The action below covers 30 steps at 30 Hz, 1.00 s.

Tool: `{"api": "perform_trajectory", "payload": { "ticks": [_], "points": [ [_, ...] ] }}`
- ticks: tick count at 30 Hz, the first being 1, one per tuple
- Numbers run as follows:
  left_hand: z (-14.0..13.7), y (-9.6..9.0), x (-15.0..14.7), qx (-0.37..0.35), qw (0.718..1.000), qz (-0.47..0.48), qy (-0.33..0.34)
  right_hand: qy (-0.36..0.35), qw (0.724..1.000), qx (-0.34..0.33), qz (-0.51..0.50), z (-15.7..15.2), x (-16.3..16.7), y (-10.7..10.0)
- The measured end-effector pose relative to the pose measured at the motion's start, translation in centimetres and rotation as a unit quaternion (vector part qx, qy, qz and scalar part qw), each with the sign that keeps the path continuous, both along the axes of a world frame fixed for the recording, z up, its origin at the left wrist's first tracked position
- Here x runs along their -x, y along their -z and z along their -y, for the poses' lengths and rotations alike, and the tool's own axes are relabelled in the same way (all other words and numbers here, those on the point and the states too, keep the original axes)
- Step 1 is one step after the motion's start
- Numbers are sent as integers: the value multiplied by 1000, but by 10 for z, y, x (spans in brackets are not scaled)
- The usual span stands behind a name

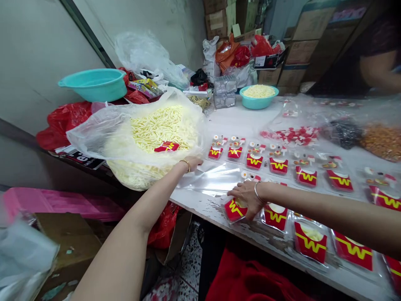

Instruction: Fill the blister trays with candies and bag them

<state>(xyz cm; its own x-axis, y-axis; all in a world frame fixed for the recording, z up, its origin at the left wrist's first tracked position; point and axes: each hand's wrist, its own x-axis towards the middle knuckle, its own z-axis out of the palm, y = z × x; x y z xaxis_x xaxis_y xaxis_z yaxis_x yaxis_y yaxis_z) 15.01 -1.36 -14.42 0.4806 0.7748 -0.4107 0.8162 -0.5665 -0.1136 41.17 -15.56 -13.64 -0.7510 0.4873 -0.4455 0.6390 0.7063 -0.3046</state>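
Note:
My left hand [193, 162], with a gold bangle, lies at the left end of some clear plastic sleeves [216, 179], its fingers stretched out and partly hidden. Beside it is a large clear bag [94, 129] of pale yellow stick-shaped pieces [159, 125], with a red fries carton [166, 146] on top. Wearing a silver bangle, my right hand [246, 195] grips a clear packet with a red fries carton [234, 210] bearing a yellow W, close to the table's front edge. Similar packets [278, 165] lie in rows to the right.
A turquoise basin [95, 85] stands at the back left, and a turquoise bowl [257, 101] of pale pieces further right. Small red-and-white pieces [297, 136] and brown pieces [382, 140] lie in clear bags. Another person's arm [379, 69] shows at the far right. Cartons [300, 50] are stacked behind.

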Motion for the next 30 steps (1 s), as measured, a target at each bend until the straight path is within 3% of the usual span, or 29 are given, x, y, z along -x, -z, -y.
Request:
{"api": "perform_trajectory", "payload": {
  "ticks": [5,9,14,17,20,25,30],
  "points": [
    [9,5,-20,-62,998,31,3,-25,1000,-2,-10,21,-9,0],
    [43,12,-46,-142,986,83,-3,-37,999,-16,-35,30,-13,-2],
    [94,49,-107,-171,945,262,-94,-12,994,-35,-102,50,-26,-4],
    [105,72,-132,-147,933,283,-167,29,993,-29,-112,71,-44,-11],
    [107,82,-130,-138,941,254,-175,80,990,-31,-109,90,-72,-19],
    [111,82,-99,-113,944,281,-129,152,983,-49,-89,109,-112,-17],
    [120,73,-81,-83,944,305,-92,170,977,-90,-92,108,-114,-10]
  ]
}}
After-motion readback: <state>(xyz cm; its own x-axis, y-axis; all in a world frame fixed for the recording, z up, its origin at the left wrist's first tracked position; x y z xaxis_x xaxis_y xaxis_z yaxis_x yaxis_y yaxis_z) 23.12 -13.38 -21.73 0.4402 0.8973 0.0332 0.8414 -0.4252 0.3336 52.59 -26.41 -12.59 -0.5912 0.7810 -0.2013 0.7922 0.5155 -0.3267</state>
